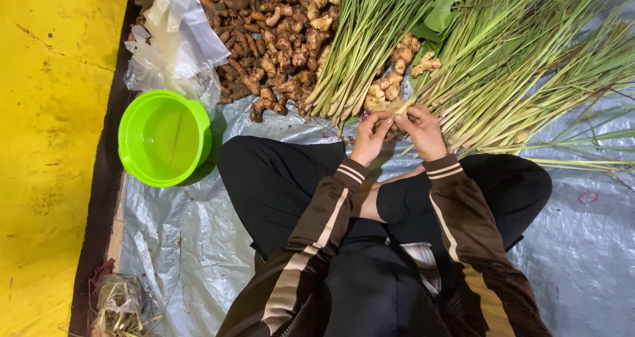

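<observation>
Trimming stalk base, centre frame: left hand (369, 135) and right hand (420, 128) both pinch lemongrass stalk (395, 111). Next move likely needs firm peel of outer leaf.

Lemongrass bundles (370, 52) and ginger (397, 72) apparently crowd ahead; tarp (198, 244) open.

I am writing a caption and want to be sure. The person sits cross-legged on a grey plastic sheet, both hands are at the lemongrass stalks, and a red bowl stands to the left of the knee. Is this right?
Not quite: the bowl is bright green, not red, as the head view shows. The rest holds: the person sits cross-legged on the grey plastic sheet, and the left hand and right hand are at the lemongrass stalks.
</observation>
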